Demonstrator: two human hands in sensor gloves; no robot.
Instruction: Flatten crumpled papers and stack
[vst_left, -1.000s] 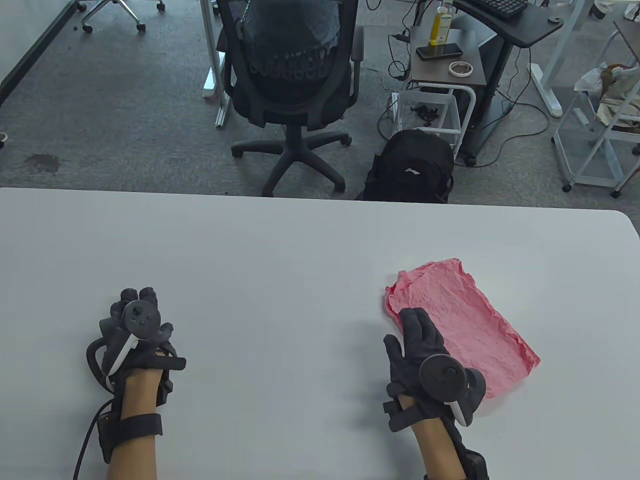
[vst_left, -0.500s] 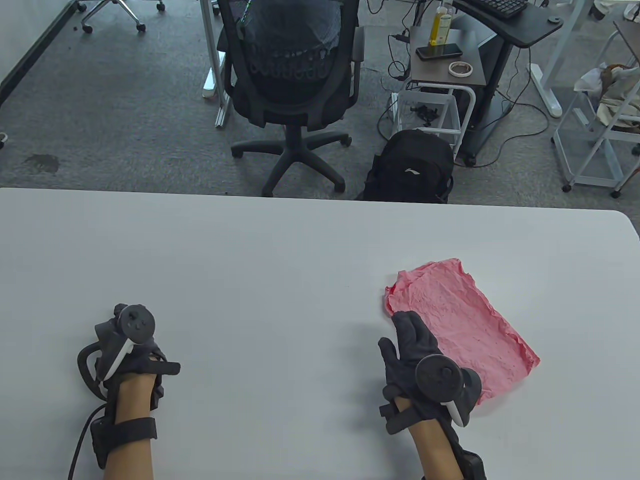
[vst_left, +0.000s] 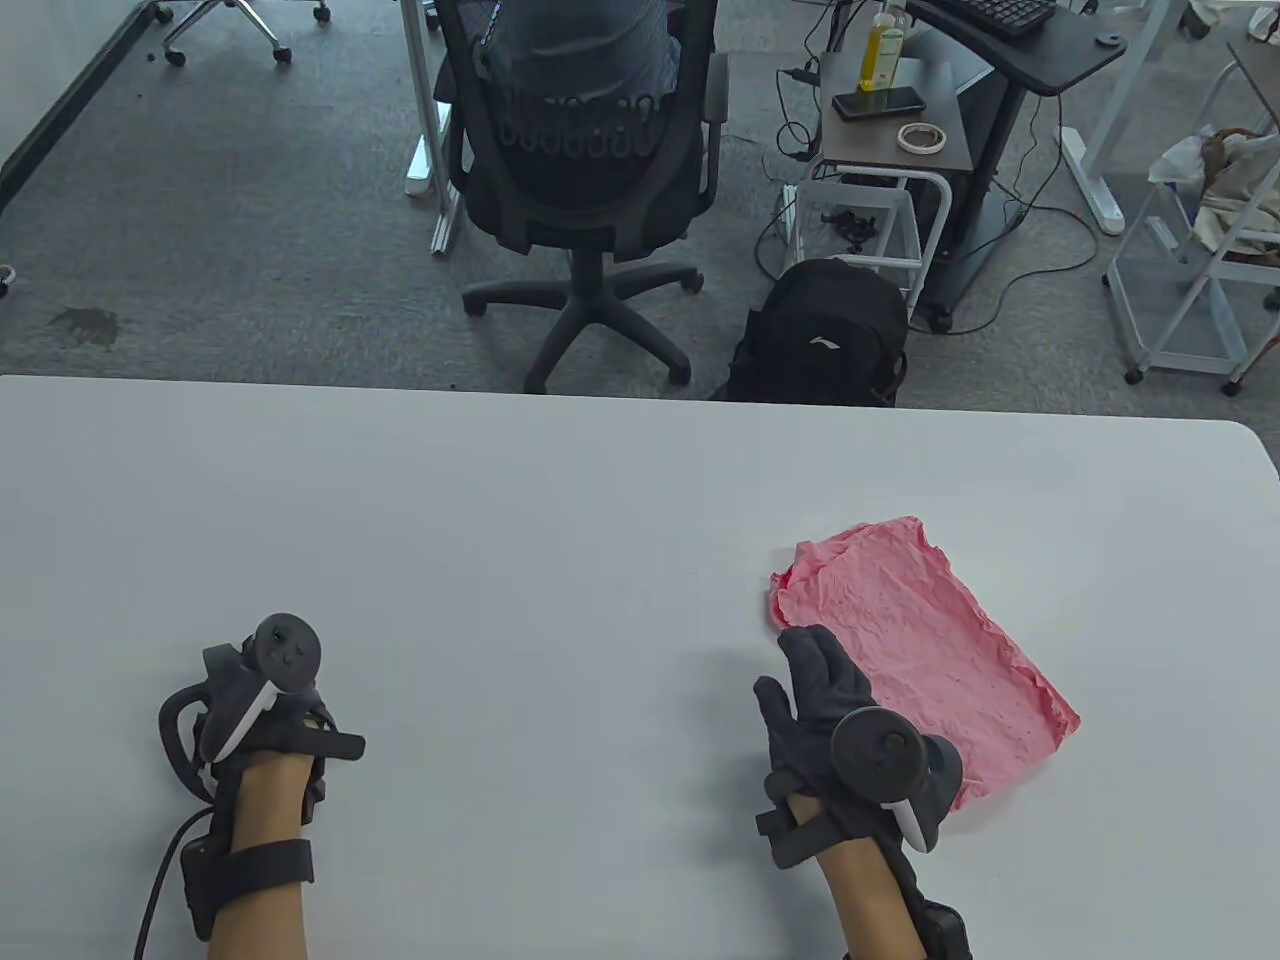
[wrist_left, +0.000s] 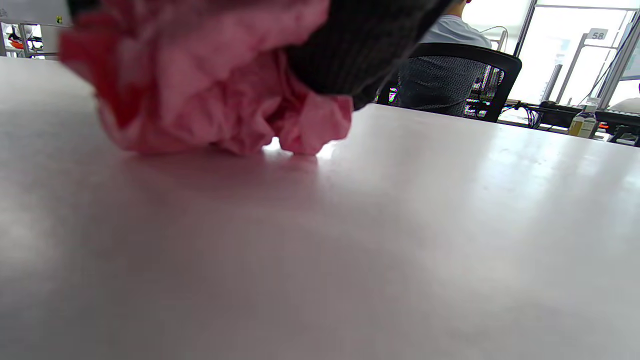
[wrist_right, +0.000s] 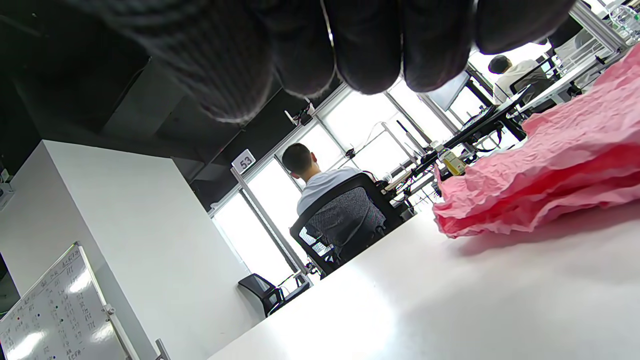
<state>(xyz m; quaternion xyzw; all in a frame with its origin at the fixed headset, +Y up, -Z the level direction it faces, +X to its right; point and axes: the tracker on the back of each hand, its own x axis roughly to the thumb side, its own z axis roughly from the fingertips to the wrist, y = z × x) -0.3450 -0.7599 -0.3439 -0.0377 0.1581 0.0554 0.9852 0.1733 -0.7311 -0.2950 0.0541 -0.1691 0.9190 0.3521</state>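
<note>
A crumpled pink paper ball (wrist_left: 215, 95) rests on the white table (vst_left: 560, 520), gripped from above by my left hand (vst_left: 255, 695). The gloved fingers (wrist_left: 360, 50) curl over it in the left wrist view. In the table view the ball is hidden under the hand and its tracker. A flattened, wrinkled pink paper stack (vst_left: 920, 640) lies at the right. It also shows in the right wrist view (wrist_right: 555, 160). My right hand (vst_left: 792, 668) is open, fingers stretched out, at the stack's near-left edge. Its fingertips (wrist_right: 370, 55) hang above the table, holding nothing.
Beyond the table's far edge stand a black office chair (vst_left: 580, 150), a black backpack (vst_left: 825, 335) and a small side table (vst_left: 890, 120) with a bottle and phone. A white rack (vst_left: 1200, 260) stands at the far right.
My left hand has pulled back toward the near edge, its fingers now tucked under the tracker. My right hand has slid slightly back and left along the stack's edge.
</note>
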